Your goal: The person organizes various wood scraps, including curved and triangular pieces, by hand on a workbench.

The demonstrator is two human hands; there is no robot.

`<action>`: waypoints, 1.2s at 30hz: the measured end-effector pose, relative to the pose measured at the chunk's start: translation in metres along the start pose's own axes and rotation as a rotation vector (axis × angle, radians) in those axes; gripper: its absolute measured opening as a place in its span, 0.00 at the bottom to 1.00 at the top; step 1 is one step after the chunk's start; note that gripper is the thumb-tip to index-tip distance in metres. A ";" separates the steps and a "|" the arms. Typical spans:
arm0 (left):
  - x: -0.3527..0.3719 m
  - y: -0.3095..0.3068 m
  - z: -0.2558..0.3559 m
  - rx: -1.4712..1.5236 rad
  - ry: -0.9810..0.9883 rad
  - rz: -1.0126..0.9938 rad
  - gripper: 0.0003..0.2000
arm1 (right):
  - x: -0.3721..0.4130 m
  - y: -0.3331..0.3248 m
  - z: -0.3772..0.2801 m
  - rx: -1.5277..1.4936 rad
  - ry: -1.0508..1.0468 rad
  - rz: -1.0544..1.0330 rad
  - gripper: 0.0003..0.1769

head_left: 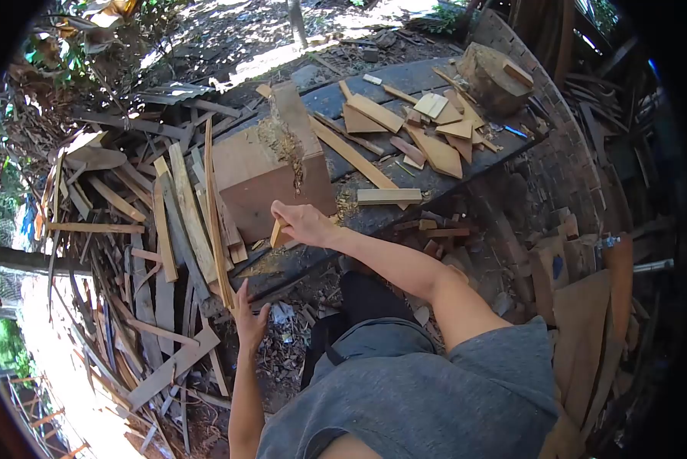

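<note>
My right hand (304, 223) is closed on a small wooden piece (280, 234), in front of the near face of a large wooden block (255, 203). The block has a rough groove with wood chips (286, 149) on its top. Lower left, my left hand (249, 314) is raised with its fingers apart, close to the near end of a long thin wood strip (212, 191). Nothing shows inside that hand. The block stands on a dark workbench (343, 164).
Cut wood pieces (435, 153) and a short pale bar (389, 196) lie on the bench, with a log stump (493, 76) at its far right end. Scrap planks (141, 268) are heaped at the left. A blue pen-like object (515, 131) lies near the stump.
</note>
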State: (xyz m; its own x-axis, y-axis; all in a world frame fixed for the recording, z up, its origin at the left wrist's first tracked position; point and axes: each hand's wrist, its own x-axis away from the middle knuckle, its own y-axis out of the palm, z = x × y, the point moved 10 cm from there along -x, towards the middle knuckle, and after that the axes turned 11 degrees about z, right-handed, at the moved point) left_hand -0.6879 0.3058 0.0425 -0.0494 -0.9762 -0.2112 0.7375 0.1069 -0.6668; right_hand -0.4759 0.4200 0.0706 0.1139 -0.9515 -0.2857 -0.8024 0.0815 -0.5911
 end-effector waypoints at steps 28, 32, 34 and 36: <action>-0.174 0.229 0.100 0.261 -0.570 -0.318 0.16 | 0.008 -0.259 0.459 0.596 0.619 0.188 0.27; -0.198 0.264 0.123 0.362 -0.601 -0.254 0.15 | 0.008 -0.284 0.456 0.756 0.383 0.206 0.34; -0.201 0.278 0.123 0.345 -0.640 -0.270 0.15 | -0.012 -0.272 0.460 0.679 0.344 0.174 0.36; -0.203 0.289 0.124 0.317 -0.656 -0.302 0.15 | -0.043 -0.258 0.464 0.604 0.373 0.153 0.37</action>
State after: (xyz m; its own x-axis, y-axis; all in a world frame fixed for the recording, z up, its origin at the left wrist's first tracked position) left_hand -0.3816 0.5111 -0.0190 0.0570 -0.8770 0.4772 0.9171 -0.1429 -0.3722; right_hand -0.0022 0.5778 -0.1141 -0.2674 -0.9454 -0.1861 -0.3180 0.2689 -0.9092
